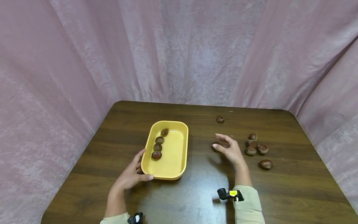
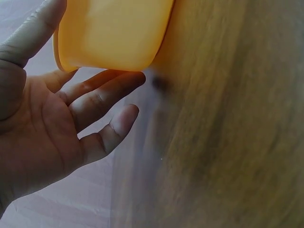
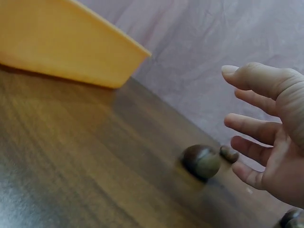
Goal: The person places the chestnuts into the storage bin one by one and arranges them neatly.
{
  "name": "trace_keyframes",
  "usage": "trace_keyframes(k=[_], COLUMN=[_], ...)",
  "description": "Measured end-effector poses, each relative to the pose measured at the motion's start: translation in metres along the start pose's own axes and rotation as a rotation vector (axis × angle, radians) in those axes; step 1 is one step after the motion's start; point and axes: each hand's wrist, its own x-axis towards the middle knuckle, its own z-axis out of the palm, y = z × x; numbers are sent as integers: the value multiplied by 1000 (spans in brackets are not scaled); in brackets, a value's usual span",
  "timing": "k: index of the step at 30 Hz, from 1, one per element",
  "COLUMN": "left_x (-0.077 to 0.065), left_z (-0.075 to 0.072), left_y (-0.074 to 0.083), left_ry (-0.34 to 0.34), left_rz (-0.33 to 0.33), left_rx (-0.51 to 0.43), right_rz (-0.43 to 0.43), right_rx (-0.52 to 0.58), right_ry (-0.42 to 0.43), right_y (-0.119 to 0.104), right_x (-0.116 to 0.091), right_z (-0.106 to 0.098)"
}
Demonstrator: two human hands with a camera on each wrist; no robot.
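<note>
The tray (image 1: 174, 158) is plain yellow. Its chestnuts (image 1: 156, 155) and the loose chestnuts (image 1: 265, 164) nearer the tabletop's right edge are dark brown, some with tan patches. The tabletop (image 1: 103, 155) is brown with darker wood-grain streaks; beyond its far edge, the curtain (image 1: 195, 62) is mottled pale pink.

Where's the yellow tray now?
In the head view, the yellow tray is slightly left of centre, the left hand at its near left corner and chestnuts inside.
</note>
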Motion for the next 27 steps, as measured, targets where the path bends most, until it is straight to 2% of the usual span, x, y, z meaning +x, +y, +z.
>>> trace_keyframes(k=[5, 10, 15, 20, 27], left_x=[0, 0, 0, 0, 0], left_z=[-1, -1, -1, -2, -2], left_y=[1, 2, 2, 2, 0], left_ry=[-17, -13, -20, -24, -33], left_rz=[10, -3, 10, 4, 10], left_rx=[2, -8, -22, -28, -39], right_rz=[41, 112, 143, 146, 83], right_rx=[-44, -174, -268, -352, -488], right_ry=[38, 43, 66, 63, 117], right_y=[24, 33, 39, 43, 47], right_x=[5, 4, 4, 6, 11], right_z=[0, 1, -1, -1, 4])
